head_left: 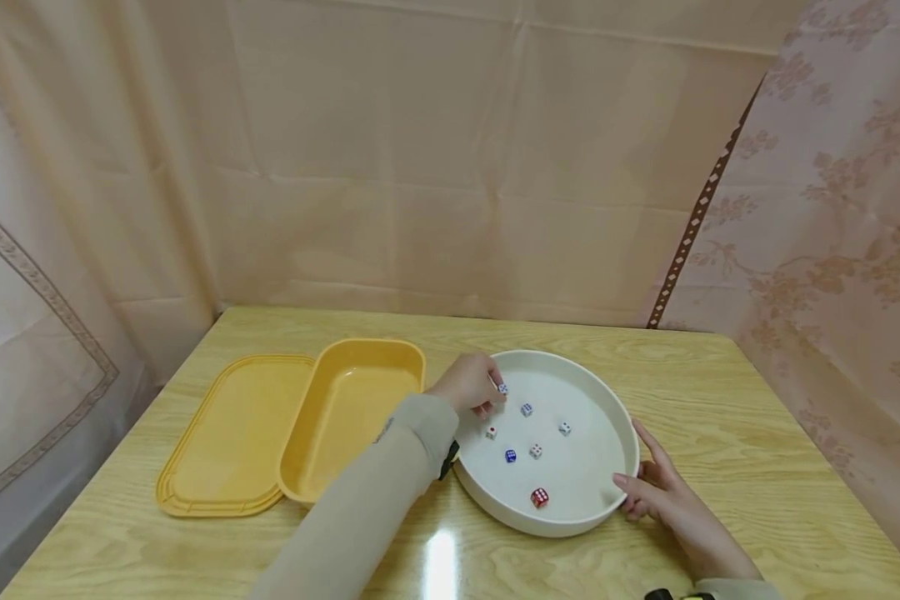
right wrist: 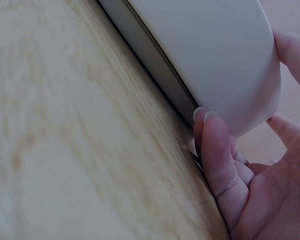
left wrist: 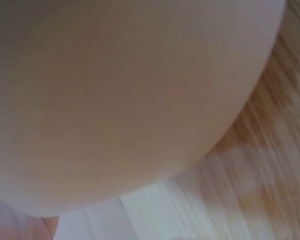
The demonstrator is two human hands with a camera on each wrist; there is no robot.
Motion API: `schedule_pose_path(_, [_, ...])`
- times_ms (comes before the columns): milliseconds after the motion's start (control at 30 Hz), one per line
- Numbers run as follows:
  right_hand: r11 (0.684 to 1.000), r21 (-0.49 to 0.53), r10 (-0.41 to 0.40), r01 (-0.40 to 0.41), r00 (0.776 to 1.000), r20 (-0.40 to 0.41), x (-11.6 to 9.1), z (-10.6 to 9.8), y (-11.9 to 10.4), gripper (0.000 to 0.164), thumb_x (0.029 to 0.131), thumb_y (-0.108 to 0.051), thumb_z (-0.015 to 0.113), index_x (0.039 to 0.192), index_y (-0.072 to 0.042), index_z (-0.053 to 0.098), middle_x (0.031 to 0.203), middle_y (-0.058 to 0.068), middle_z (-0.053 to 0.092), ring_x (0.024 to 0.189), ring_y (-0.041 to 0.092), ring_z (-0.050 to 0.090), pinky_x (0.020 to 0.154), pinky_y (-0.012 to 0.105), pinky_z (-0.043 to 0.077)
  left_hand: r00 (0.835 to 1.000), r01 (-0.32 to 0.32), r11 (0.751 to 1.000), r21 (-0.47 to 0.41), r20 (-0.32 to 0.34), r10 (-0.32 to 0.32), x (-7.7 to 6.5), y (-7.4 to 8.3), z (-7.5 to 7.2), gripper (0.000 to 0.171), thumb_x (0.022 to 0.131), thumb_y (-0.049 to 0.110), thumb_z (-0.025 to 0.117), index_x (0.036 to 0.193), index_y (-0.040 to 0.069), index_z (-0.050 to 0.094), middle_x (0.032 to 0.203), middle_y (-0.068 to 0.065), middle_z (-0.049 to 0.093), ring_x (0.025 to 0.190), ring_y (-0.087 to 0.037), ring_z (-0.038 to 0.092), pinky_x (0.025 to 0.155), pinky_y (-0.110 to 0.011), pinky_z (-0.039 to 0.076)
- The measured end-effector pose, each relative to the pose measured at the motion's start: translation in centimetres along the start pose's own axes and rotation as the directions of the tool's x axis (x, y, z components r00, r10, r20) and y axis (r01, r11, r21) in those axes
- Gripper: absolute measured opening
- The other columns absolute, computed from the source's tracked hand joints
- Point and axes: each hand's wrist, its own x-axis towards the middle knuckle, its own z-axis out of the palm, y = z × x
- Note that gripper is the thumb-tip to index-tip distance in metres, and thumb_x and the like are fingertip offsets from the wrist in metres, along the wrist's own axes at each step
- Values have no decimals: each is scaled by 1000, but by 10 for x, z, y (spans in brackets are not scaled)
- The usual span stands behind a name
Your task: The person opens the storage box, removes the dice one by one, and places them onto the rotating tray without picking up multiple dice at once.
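Note:
A round white tray [head_left: 585,500] stands on the table with several small dice spread over its floor. At its left side my left hand [head_left: 465,383] reaches over the rim and pinches a white die [head_left: 502,388] between thumb and finger. Close by lie a white die with a red dot [head_left: 491,432] and another white die [head_left: 527,409]. Lower down are a blue die [head_left: 511,456] and a larger red die [head_left: 540,497]. My right hand [head_left: 663,483] grips the tray's right edge, thumb at the rim, fingers curled under its base in the right wrist view. Blurred skin fills most of the left wrist view.
Left of the tray stands a yellow rectangular container [head_left: 330,425], its floor partly hidden by my left forearm. A flat yellow lid [head_left: 232,437] lies against its left side. The wooden table [head_left: 690,375] ends at hanging curtains [head_left: 450,167] behind and at both sides.

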Motion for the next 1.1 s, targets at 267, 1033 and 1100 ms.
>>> schedule_pose_path(267, [1000, 0, 16, -16, 1000, 7, -1, 0, -2, 88, 98, -17, 60, 160, -27, -2, 99, 10, 53, 73, 16, 60, 68, 28, 53, 1000, 7, 996, 93, 23, -9, -3, 3, 2, 14, 86, 10, 76, 83, 7, 63, 63, -4, 59, 50, -13, 53, 49, -21, 46])
schedule_pose_path(1033, [1000, 7, 7, -7, 1000, 5, -1, -1, -1, 88, 98, -17, 61, 160, -27, -1, 98, 10, 54, 73, 16, 61, 68, 28, 54, 997, -23, 997, 75, 73, 18, -11, 5, -4, 18, 88, 20, 76, 98, 9, 67, 73, -6, 65, 57, -15, 58, 56, -24, 53])
schedule_pose_path(1100, [1000, 9, 15, -15, 1000, 4, -1, -2, -1, 89, 98, -17, 62, 159, -28, -2, 99, 10, 55, 73, 16, 61, 69, 29, 54, 997, -27, 995, 94, 77, 20, -13, 8, -7, 19, 89, 24, 75, 99, 11, 67, 78, -7, 67, 60, -15, 59, 57, -24, 54])
